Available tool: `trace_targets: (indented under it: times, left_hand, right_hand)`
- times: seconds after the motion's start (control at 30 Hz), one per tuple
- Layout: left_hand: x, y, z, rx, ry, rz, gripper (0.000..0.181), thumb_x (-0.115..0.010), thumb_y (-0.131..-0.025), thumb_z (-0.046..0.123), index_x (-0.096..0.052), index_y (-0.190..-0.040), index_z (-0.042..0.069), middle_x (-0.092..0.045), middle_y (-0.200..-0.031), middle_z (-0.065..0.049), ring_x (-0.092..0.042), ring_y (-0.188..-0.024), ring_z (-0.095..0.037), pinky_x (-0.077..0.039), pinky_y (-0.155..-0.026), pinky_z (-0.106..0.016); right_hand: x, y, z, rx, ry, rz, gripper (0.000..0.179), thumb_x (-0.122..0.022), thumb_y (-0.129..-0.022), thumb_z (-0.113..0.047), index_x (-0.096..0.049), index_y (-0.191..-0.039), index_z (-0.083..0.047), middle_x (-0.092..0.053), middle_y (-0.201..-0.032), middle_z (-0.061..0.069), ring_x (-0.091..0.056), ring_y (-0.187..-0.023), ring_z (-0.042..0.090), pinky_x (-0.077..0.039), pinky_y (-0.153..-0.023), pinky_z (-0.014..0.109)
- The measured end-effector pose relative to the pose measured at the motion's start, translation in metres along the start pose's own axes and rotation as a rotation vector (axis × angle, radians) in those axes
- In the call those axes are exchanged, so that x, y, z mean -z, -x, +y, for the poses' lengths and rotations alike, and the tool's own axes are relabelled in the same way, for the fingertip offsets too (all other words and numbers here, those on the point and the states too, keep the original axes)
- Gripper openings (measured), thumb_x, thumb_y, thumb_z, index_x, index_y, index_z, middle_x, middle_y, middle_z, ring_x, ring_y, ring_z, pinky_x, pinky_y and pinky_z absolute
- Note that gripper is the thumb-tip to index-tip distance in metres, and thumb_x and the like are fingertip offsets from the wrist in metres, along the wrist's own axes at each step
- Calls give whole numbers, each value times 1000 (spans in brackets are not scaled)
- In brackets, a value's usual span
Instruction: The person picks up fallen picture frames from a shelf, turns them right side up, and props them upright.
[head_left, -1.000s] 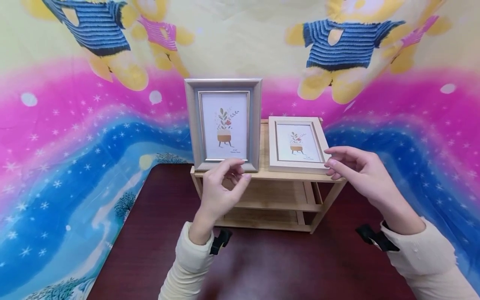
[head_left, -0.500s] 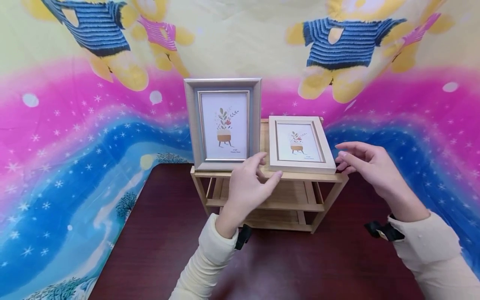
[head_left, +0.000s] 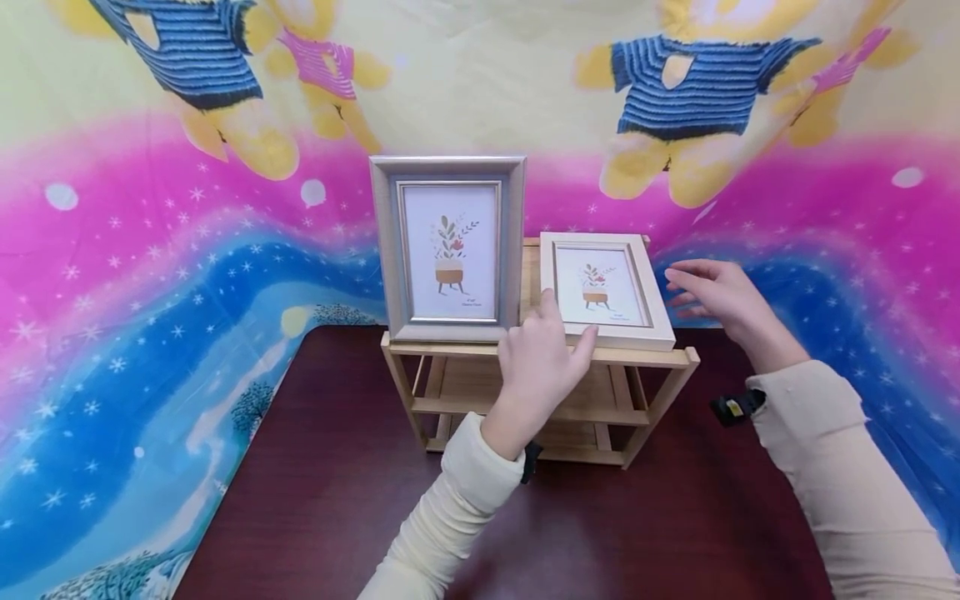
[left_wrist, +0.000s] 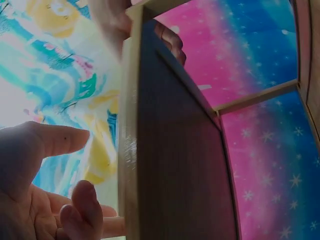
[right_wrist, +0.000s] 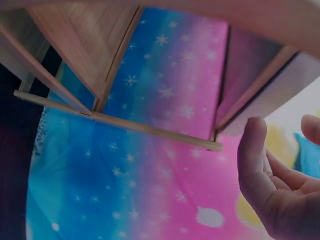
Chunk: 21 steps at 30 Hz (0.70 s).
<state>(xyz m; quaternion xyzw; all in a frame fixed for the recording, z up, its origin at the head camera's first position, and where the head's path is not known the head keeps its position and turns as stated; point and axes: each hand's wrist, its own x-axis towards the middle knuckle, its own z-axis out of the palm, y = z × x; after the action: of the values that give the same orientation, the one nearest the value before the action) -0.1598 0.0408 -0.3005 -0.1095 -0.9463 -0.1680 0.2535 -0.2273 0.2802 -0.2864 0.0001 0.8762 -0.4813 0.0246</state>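
A small pale picture frame (head_left: 603,287) lies face up on the right part of a wooden rack's top (head_left: 531,275). My left hand (head_left: 540,354) is at its front left corner, index finger extended by the left side and thumb near the front edge. Beside the frame's right side my right hand (head_left: 716,296) hovers, fingers loosely bent and nothing between them. A larger silver-grey picture frame (head_left: 450,250) stands upright on the left. In the left wrist view my left hand (left_wrist: 45,190) is next to the rack's edge (left_wrist: 130,150); the right wrist view shows my right hand (right_wrist: 270,185) unladen.
Lower shelves (head_left: 525,400) of the rack are under the frames. The rack stands on a dark red table (head_left: 337,500). A bear-printed cloth (head_left: 487,67) hangs close behind and along both sides.
My left hand has moved right, from the large frame's lower edge to the small frame's front left corner. My right hand has drifted back along the small frame's right side.
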Motion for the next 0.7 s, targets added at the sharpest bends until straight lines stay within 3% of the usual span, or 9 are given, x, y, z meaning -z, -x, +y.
trace_targets:
  times: [0.17, 0.33, 0.47, 0.7]
  left_hand:
    - [-6, -4, 7, 44, -67, -57, 64, -52, -85, 51, -49, -123, 0, -61, -75, -6, -49, -45, -17, -33, -39, -26]
    - [-9, -5, 9, 37, -95, -47, 64, -55, -83, 52, -50, -123, 2, -60, -79, -7, -51, -47, -18, -35, -38, -25]
    - [-12, -5, 7, 40, -88, -39, 64, -56, -83, 52, -50, -124, 3, -61, -87, -7, -51, -47, -18, -35, -39, -26]
    - [-14, -6, 4, 32, -64, -17, 61, -57, -83, 51, -52, -122, 4, -61, -90, -8, -51, -47, -18, -36, -39, -25]
  right_hand:
    - [-4, -22, 0, -96, -59, -77, 83, -46, -87, -53, -22, -141, 5, -39, -127, 24, -57, -74, 0, -52, -77, 31]
    - [-7, -36, 2, -150, -74, -131, 83, -48, -87, -52, -21, -141, 6, -39, -124, 18, -57, -80, 7, -50, -79, 32]
    - [-10, -43, 4, -169, -55, -163, 87, -49, -85, -55, -19, -142, 5, -40, -126, 19, -56, -85, 11, -47, -85, 41]
    - [-12, -46, 0, -148, -40, -158, 82, -49, -87, -50, -23, -140, 7, -43, -121, 18, -55, -77, 8, -47, -86, 41]
